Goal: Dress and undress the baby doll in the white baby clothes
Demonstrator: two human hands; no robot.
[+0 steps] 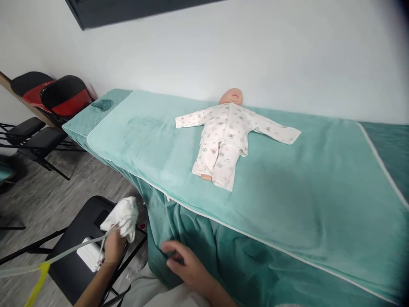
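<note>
My left hand (114,246) is closed around a bunched white cloth (123,215), held over a black folding chair (79,238) at the lower left. My right hand (185,262) hovers with its fingers spread, holding nothing, against the hanging teal sheet (204,243) at the bed's near side. A baby doll (225,134) in a white patterned suit lies on its back on the teal bed cover (303,187), arms out, well beyond both hands.
A white flat object (89,253) lies on the chair seat. A clear tube with a yellow tag (40,275) crosses the lower left. Black and red folding chairs (60,96) stand by the far left wall. The white wall runs behind the bed.
</note>
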